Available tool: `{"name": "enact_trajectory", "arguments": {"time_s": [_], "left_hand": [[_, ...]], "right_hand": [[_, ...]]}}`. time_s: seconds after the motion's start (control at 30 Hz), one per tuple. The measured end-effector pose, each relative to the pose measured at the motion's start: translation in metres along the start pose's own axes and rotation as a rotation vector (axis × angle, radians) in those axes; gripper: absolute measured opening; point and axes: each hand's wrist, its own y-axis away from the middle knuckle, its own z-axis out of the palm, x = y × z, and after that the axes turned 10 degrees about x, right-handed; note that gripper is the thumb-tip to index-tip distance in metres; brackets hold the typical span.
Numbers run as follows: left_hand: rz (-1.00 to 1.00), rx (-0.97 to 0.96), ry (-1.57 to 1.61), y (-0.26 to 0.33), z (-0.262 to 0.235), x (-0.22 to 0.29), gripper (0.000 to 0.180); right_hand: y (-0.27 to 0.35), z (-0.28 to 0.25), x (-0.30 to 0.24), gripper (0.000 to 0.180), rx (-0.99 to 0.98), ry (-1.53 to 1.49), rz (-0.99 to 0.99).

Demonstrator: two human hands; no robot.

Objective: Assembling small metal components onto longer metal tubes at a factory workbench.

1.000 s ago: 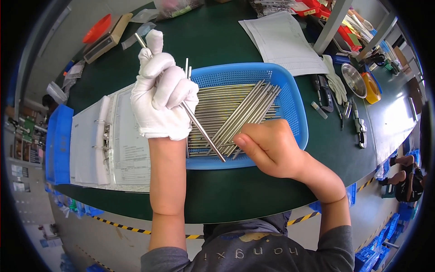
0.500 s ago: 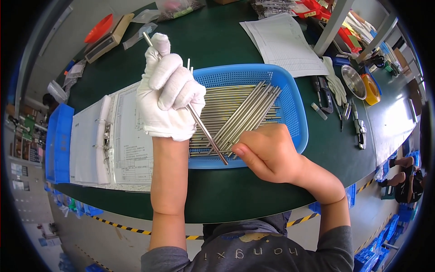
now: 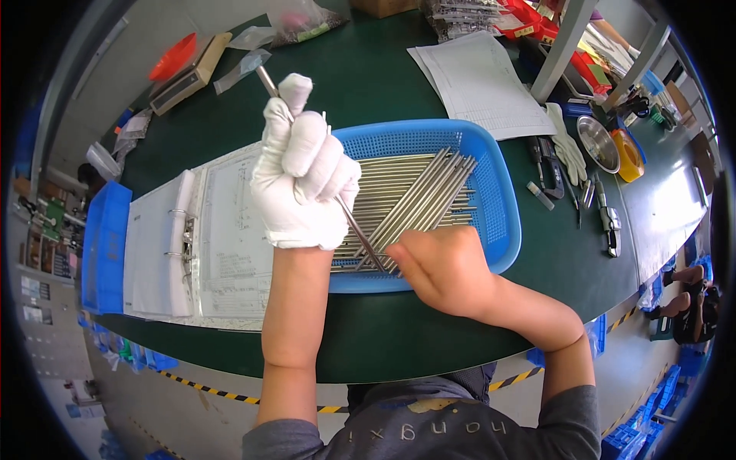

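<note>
My left hand (image 3: 307, 170), in a white glove, is closed around a long thin metal rod (image 3: 360, 234) that slants from upper left down toward the basket's front edge. A second thin rod stands up between its fingers. My bare right hand (image 3: 445, 268) holds the lower end of the slanted rod over the blue plastic basket (image 3: 502, 207). In the basket lie several metal rods (image 3: 422, 195), most flat, some crossed diagonally on top.
An open ring binder (image 3: 176, 245) with printed sheets lies left of the basket on the green table (image 3: 368, 84). A blue bin (image 3: 103, 245) stands at the far left. Paper sheets (image 3: 479, 80), a white glove (image 3: 567, 149), hand tools (image 3: 602, 215) and a metal bowl (image 3: 598, 142) lie at the right.
My gloved left hand has lifted slightly and shifted toward the basket with the rod. My right hand has slid left along the basket's front to the rod's lower end.
</note>
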Motion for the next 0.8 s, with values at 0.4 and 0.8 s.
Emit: {"name": "enact_trajectory", "arguments": {"time_s": [0.4, 0.8], "left_hand": [[-0.114, 0.079, -0.55, 0.016, 0.015, -0.029, 0.042], [-0.057, -0.044, -0.666, 0.023, 0.01, -0.046, 0.04]], "right_hand": [[-0.034, -0.056, 0.016, 0.018, 0.407, 0.002, -0.057], [-0.049, -0.053, 0.012, 0.017, 0.396, 0.035, -0.144]]}}
